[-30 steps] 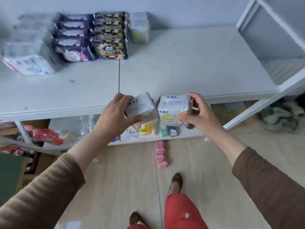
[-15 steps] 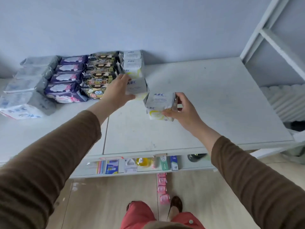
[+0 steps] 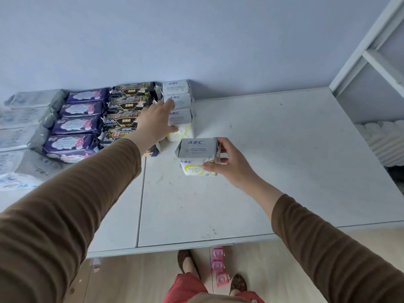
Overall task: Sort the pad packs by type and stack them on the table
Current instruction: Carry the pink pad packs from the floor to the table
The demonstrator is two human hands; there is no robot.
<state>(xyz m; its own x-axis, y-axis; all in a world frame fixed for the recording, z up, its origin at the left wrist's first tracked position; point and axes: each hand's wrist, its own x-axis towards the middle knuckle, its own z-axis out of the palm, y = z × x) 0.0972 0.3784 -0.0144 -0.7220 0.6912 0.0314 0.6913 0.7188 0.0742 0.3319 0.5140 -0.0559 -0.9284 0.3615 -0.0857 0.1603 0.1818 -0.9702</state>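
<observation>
So the left hand (image 3: 156, 122) had just parked its white ABC pack (image 3: 179, 116) at the front of the white row (image 3: 177, 99), right under its fingertips. Half a second before, that pack was up in the air; now it sat in line with the two behind it. The fingers were stretched out along the pack's near side, thumb underneath, more steadying than gripping as far as I could tell. To that hand's left ran the black packs (image 3: 125, 110), then the purple ones (image 3: 78, 123), then the grey ones (image 3: 26, 119) furthest out.

The right hand (image 3: 227, 162) had a proper hold on the second ABC pack (image 3: 197, 156), thumb across the front, fingers curled round its right end. It had come lower and closer to the row, and looked to be touching the table (image 3: 284, 160), though I couldn't swear to it.

My read: one white pack sorted, this one goes in front of it next, and the row grows toward the table's edge.
</observation>
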